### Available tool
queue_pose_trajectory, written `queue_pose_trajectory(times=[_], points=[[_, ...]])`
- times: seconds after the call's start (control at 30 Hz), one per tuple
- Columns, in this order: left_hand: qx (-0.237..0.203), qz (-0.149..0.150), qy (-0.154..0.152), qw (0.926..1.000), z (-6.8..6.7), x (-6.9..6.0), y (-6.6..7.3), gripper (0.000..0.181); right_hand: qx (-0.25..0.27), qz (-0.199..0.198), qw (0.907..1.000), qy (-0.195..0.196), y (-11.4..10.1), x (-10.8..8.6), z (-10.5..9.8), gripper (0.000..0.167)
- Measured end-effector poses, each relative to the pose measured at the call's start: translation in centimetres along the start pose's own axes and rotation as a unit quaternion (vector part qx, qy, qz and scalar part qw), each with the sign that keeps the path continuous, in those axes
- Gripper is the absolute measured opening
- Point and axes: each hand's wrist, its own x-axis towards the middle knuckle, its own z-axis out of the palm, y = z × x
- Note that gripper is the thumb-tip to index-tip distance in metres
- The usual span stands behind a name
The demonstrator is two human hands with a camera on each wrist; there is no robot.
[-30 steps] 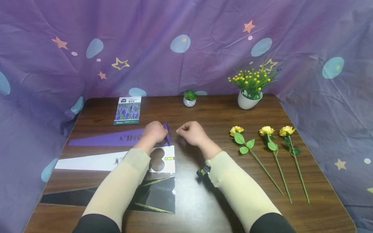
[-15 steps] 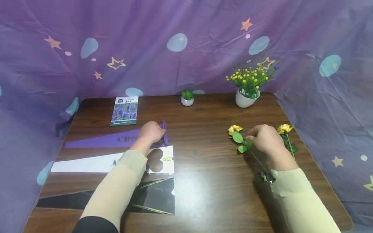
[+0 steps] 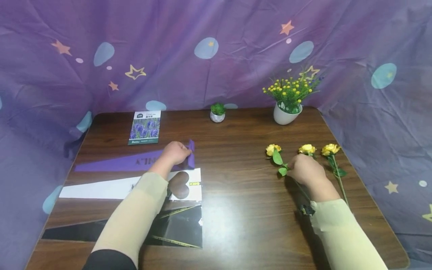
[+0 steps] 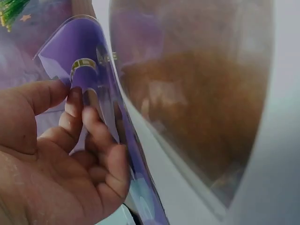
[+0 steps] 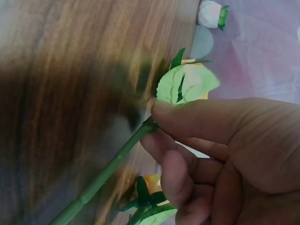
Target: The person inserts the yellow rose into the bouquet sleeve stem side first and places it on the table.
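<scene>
Head: person's L hand (image 3: 176,153) pinches purple sleeve (image 3: 108,165) on surface (image 3: 236,187), hiding some lettering (image 3: 143,161); R hand (image 3: 308,170) grips leftmost rose (image 3: 272,150); middle rose (image 3: 307,149), stem hidden. L wrist: fingers (image 4: 98,129) nearly closed, sleeve edge btwn; white sleeve (image 4: 287,117) blurry, cut off. R wrist: fingers closed on rose's stem (image 5: 105,171), btm out of frame.

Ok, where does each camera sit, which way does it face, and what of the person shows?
Head: on the head, facing forward and down over the wooden table; left hand, right hand and both forearms show.
Left wrist: on that wrist, facing the left hand's pinch on the purple wrapper; only that hand shows.
Right wrist: on that wrist, facing the right hand's pinch on a yellow rose stem; only that hand shows.
Shared: head and right wrist both show the potted succulent.
</scene>
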Motion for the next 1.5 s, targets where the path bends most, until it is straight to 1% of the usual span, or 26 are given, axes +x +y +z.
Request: queue_pose_trajectory(times=[0.03, 0.13, 0.17, 0.23, 0.3, 0.4, 0.43, 0.5, 0.53, 0.57, 0.6, 0.63, 0.67, 0.7, 0.8, 0.83, 0.87, 0.9, 0.93, 1.03, 1.2, 1.27, 1.33, 1.37, 1.4, 1.5], points=[[-0.005, 0.000, 0.000, 1.0000, 0.0, 0.0, 0.0, 0.032, -0.003, -0.001, 1.0000, 0.000, 0.0, 0.0, 0.0, 0.010], [-0.020, 0.002, -0.006, 0.9998, 0.0, 0.0, 0.1, 0.031, -0.014, -0.003, 0.9999, 0.000, -0.2, 0.1, -0.2, 0.026], [-0.018, 0.005, -0.004, 0.9998, 0.0, 0.0, 0.2, 0.031, -0.017, -0.002, 0.9998, -0.001, -0.3, 0.1, -0.4, 0.028], [-0.023, 0.007, -0.001, 0.9997, -0.1, -0.1, 0.3, 0.030, -0.021, -0.001, 0.9998, 0.007, -0.6, 0.1, -0.7, 0.026], [-0.018, 0.013, 0.008, 0.9997, -0.1, -0.2, 0.5, 0.030, -0.016, -0.006, 0.9995, 0.028, -1.0, 0.2, -1.0, 0.021], [-0.009, 0.018, 0.025, 0.9995, -0.3, -0.5, 0.9, 0.028, 0.030, -0.032, 0.9961, 0.077, -2.3, 0.3, -1.9, 0.005], [-0.005, 0.019, 0.030, 0.9994, -0.3, -0.6, 1.0, 0.028, 0.056, -0.039, 0.9931, 0.095, -3.0, 0.3, -2.3, 0.004], [0.000, 0.019, 0.037, 0.9992, -0.5, -0.8, 1.3, 0.027, 0.113, -0.061, 0.9817, 0.140, -4.8, 0.3, -3.2, 0.012], [0.000, 0.018, 0.039, 0.9991, -0.5, -0.9, 1.4, 0.026, 0.148, -0.071, 0.9725, 0.165, -5.8, 0.4, -3.6, 0.015], [0.002, 0.018, 0.041, 0.9990, -0.6, -0.9, 1.5, 0.025, 0.182, -0.080, 0.9617, 0.189, -6.9, 0.4, -3.9, 0.014], [0.005, 0.016, 0.044, 0.9989, -0.6, -1.0, 1.5, 0.025, 0.221, -0.091, 0.9475, 0.212, -8.1, 0.6, -4.2, 0.014], [0.009, 0.015, 0.046, 0.9988, -0.7, -1.0, 1.6, 0.025, 0.266, -0.106, 0.9286, 0.236, -9.3, 0.8, -4.3, 0.013], [0.012, 0.014, 0.048, 0.9987, -0.7, -1.1, 1.7, 0.024, 0.311, -0.127, 0.9056, 0.259, -10.5, 1.1, -4.3, 0.010], [0.015, 0.012, 0.050, 0.9986, -0.7, -1.1, 1.7, 0.025, 0.359, -0.146, 0.8801, 0.274, -11.7, 1.3, -4.2, 0.008], [0.024, 0.006, 0.054, 0.9982, -0.6, -1.1, 1.9, 0.028, 0.479, -0.210, 0.7942, 0.310, -15.4, 2.1, -3.6, 0.009], [0.026, 0.005, 0.056, 0.9981, -0.6, -1.1, 2.0, 0.029, 0.504, -0.229, 0.7700, 0.318, -16.4, 2.3, -3.5, 0.010], [0.027, 0.005, 0.058, 0.9979, -0.6, -1.1, 2.0, 0.030, 0.521, -0.244, 0.7510, 0.325, -17.4, 2.6, -3.3, 0.011], [0.027, 0.004, 0.059, 0.9979, -0.6, -1.1, 2.1, 0.030, 0.532, -0.254, 0.7364, 0.332, -18.3, 2.7, -3.2, 0.011], [0.028, 0.004, 0.061, 0.9977, -0.6, -1.1, 2.1, 0.029, 0.539, -0.262, 0.7254, 0.339, -19.1, 3.0, -3.2, 0.012], [0.024, 0.003, 0.065, 0.9976, -0.6, -1.1, 2.1, 0.026, 0.562, -0.276, 0.6997, 0.344, -20.9, 3.6, -3.0, 0.011], [0.016, 0.001, 0.068, 0.9976, -0.5, -1.0, 2.0, 0.024, 0.610, -0.302, 0.6516, 0.335, -22.9, 4.5, -2.5, 0.014], [0.013, 0.001, 0.069, 0.9975, -0.4, -1.0, 1.9, 0.024, 0.619, -0.310, 0.6379, 0.337, -23.4, 4.7, -2.4, 0.015], [0.010, 0.002, 0.069, 0.9976, -0.3, -1.0, 1.9, 0.024, 0.621, -0.313, 0.6330, 0.340, -23.7, 4.7, -2.2, 0.017], [0.012, 0.003, 0.071, 0.9974, -0.3, -1.0, 1.8, 0.024, 0.621, -0.312, 0.6331, 0.340, -23.9, 4.7, -2.2, 0.018], [0.013, 0.004, 0.072, 0.9973, -0.3, -1.0, 1.8, 0.024, 0.619, -0.305, 0.6367, 0.345, -24.0, 4.7, -2.2, 0.016], [0.016, 0.006, 0.073, 0.9972, -0.3, -1.0, 1.8, 0.024, 0.602, -0.285, 0.6566, 0.353, -24.4, 4.6, -2.0, 0.018]])
